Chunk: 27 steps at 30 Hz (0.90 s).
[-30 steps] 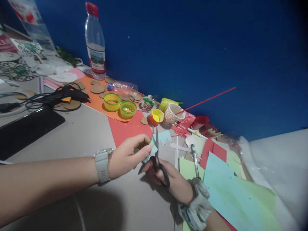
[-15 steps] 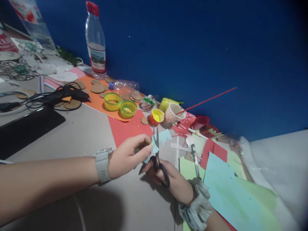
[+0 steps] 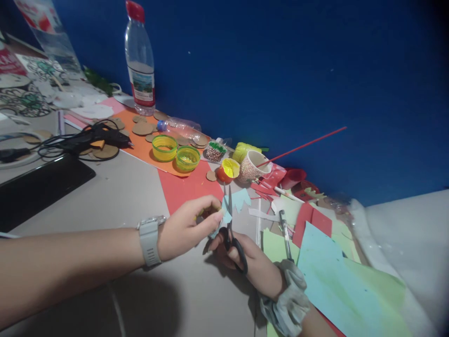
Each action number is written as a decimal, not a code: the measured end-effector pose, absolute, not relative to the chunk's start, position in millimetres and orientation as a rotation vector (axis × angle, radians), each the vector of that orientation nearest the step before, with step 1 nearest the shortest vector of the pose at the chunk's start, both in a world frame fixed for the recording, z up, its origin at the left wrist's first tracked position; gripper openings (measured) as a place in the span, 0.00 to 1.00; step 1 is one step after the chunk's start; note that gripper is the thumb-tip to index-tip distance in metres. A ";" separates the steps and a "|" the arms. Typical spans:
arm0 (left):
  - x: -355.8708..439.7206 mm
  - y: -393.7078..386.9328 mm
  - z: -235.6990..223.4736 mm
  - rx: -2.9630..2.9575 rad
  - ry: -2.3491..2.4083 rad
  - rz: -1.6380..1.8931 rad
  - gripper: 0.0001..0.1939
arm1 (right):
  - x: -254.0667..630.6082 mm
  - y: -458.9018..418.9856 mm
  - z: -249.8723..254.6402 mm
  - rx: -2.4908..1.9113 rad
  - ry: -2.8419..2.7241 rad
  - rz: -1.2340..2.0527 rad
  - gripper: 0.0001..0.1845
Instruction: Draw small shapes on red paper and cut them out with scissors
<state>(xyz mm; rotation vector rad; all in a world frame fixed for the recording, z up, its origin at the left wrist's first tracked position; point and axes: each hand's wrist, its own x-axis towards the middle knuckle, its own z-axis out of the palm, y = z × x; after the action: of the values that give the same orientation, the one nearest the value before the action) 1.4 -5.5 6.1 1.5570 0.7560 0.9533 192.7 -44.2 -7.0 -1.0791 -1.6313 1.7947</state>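
Left hand: The watch-wearing left hand (image 3: 189, 227) pinched a small piece of light blue paper (image 3: 227, 216) between thumb and fingers beside the blades.
Right hand: The right hand (image 3: 233, 252), a scrunchie (image 3: 289, 299) at its wrist, gripped the black handles of the scissors (image 3: 230, 206).
Blades: They stood slightly parted, pointing toward an orange-and-yellow cup (image 3: 228, 171); whether they touched the paper could not be told.
Cut paper: A zigzag-edged blue strip (image 3: 241, 200) showed just right of the blades.
Right side: A pen (image 3: 286, 234) lay near a larger blue sheet (image 3: 329, 267).
Far side: Two yellow-green rings (image 3: 187, 159) sat on orange paper (image 3: 142, 152), near an upright bottle (image 3: 140, 70).
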 end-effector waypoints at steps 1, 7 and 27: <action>1.3 -5.9 5.7 1.548 0.752 0.945 0.11 | 193.4 -44.1 -7.4 -1.078 -1.644 1.793 0.31; 2.8 -6.5 4.5 1.465 0.791 1.036 0.10 | 195.4 -42.1 -3.6 -1.101 -1.751 1.785 0.33; 6.8 -1.5 4.5 1.580 0.777 0.556 0.12 | 188.2 -37.1 0.3 -1.265 -1.005 1.156 0.17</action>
<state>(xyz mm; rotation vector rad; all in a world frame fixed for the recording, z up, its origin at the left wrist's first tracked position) 6.8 -1.5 4.5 1.5801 0.7769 0.5564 188.2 -37.1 0.3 -1.2654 -1.0049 1.1562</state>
